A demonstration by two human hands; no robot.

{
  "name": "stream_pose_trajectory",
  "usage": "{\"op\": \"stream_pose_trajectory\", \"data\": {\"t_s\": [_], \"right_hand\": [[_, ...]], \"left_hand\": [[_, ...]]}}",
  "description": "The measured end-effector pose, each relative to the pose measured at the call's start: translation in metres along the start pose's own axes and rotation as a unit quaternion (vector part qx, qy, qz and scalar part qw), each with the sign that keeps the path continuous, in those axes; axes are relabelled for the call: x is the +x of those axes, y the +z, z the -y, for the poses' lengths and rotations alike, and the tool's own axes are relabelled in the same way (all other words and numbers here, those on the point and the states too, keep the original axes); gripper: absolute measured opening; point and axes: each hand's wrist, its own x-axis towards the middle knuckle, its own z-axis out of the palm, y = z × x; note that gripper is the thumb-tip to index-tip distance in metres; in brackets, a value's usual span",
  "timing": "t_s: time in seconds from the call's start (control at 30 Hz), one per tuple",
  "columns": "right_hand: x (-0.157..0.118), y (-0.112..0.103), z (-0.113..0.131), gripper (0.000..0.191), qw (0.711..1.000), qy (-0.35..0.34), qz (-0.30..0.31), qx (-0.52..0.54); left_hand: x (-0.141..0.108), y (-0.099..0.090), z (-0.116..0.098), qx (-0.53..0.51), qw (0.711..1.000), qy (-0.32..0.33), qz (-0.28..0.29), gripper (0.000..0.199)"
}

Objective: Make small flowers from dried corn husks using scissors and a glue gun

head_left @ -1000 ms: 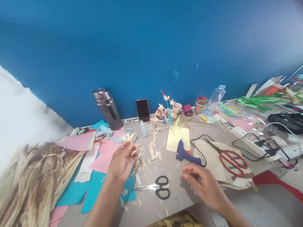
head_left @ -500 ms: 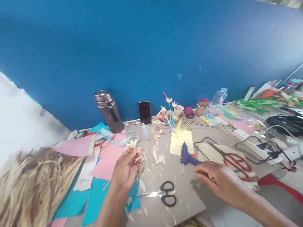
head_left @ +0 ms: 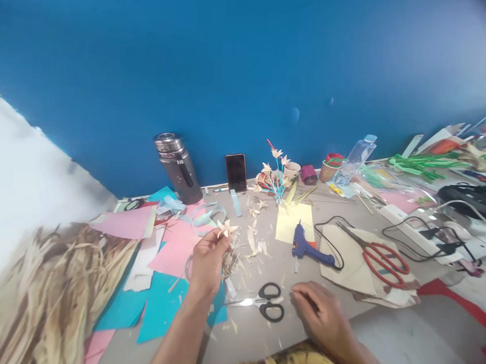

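Between the thumb and fingers of my left hand (head_left: 209, 255) is a small cream flower (head_left: 226, 229), which looks made of dried husk petals. My right hand (head_left: 320, 309) hovers low over or rests at the table's front, loosely closed, and nothing shows in it. Black-handled scissors (head_left: 269, 302) lie between my two hands. Beyond my right hand a blue glue gun (head_left: 309, 250) lies on its side, nozzle on the yellow paper (head_left: 291, 222). Several similar flowers on blue stems (head_left: 281, 178) stand at the back.
Dried husks (head_left: 71, 293) are heaped at left beside pink paper (head_left: 171, 254) and blue paper (head_left: 163, 301). A flask (head_left: 179, 172), a phone (head_left: 236, 172) and a plastic bottle (head_left: 357, 157) line the wall. Orange-handled scissors (head_left: 383, 261) and a power strip (head_left: 409, 227) lie right.
My right hand has moved away from the glue gun's handle, down and toward me. The flower has turned in my left hand and lifted slightly. The view has shifted a little.
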Motion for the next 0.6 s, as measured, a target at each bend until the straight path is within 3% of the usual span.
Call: {"op": "stream_pose_trajectory", "data": {"t_s": [0.17, 0.43, 0.6], "right_hand": [[-0.008, 0.017, -0.005, 0.019, 0.999, -0.04, -0.02, 0.002], [-0.007, 0.016, -0.007, 0.016, 0.999, -0.048, -0.017, -0.009], [-0.008, 0.017, -0.01, 0.013, 0.998, -0.057, -0.016, -0.001]], "left_hand": [[0.003, 0.002, 0.006, 0.039, 0.999, 0.018, 0.0, 0.023], [0.0, 0.002, 0.003, 0.133, 0.989, 0.053, -0.024, 0.023], [-0.002, 0.005, 0.002, 0.132, 0.99, 0.049, -0.033, 0.022]]}}
